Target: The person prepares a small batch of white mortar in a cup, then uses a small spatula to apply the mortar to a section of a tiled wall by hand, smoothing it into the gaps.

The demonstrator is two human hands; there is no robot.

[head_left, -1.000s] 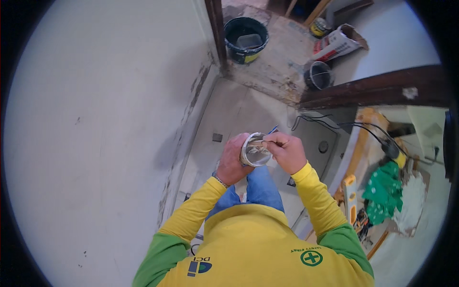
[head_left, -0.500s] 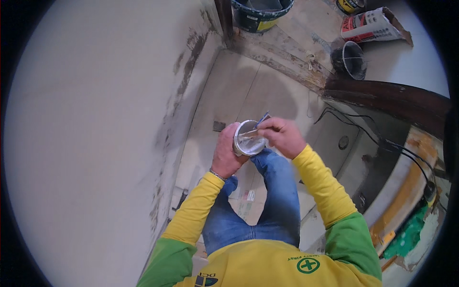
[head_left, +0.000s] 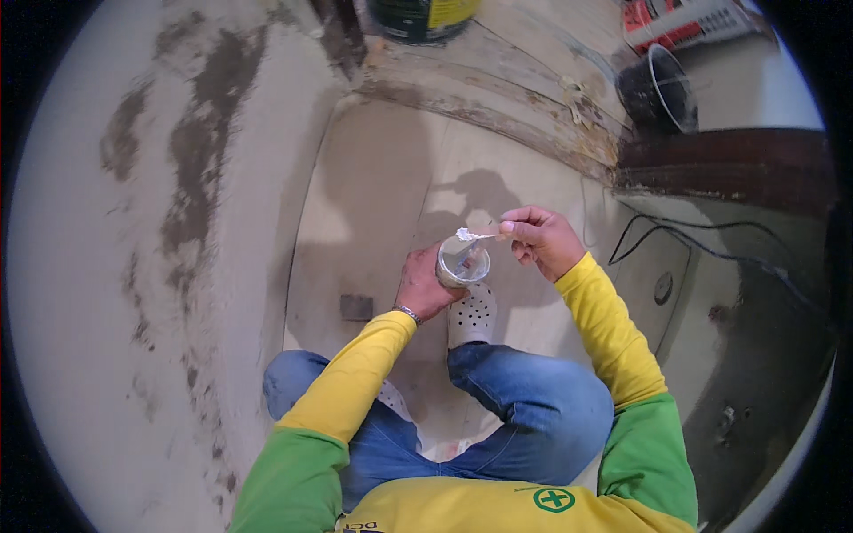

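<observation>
My left hand [head_left: 423,282] is closed round the side of a small, whitish round tub [head_left: 463,263], held up with its open mouth toward me. Smears of white paste line its inside. To the right, my right hand [head_left: 544,238] pinches a thin, light-coloured stick [head_left: 487,235] between thumb and fingertips. A lump of white paste [head_left: 466,234] clings to the stick's end, just above the tub's far rim. The stick's exact kind is too small to make out.
Beside me on the left runs a wall [head_left: 213,169] with dark, rough patches. A wooden sill [head_left: 498,107] crosses ahead; beyond it stand a dark bucket [head_left: 418,22], a black pail [head_left: 656,93] and a bag [head_left: 689,22]. Black cables [head_left: 702,238] hang at right.
The stick has come up out of the tub with white paste on its end, and my right hand has moved up and right. I have sunk into a squat, knees spread.
</observation>
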